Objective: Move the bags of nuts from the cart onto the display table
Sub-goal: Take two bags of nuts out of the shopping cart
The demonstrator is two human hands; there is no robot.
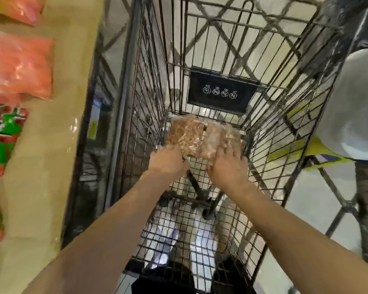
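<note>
two clear bags of nuts located at the far end of the wire cart (149, 92), side by side and touching, just below a black placard (221, 92) printed with four round white symbols. darker bag (185, 134) to the left, paler bag (219, 139) to the right. resting on the basket floor or lifted off it: cannot tell, owing to blur. left hand (168, 160) at the near edge of the darker bag, back of hand up, fingers curled round that edge in a grip. right hand (227, 166) on top of the paler bag at its near end, fingers (232, 153) spread and fairly straight, laid flat on the plastic, not closed round it. both forearms reaching down into the basket from the near side. display table (51, 145), tan surface, just beside the cart on the left, with no nut bags on the visible part. orange packets (19, 66) lying on the table's far left portion, red and green packets (4, 134) nearer along the same edge. person in a white top (359, 102) standing just beside the right wall of the cart, partly out of frame. pale floor (306, 198) visible through the wire mesh.
</note>
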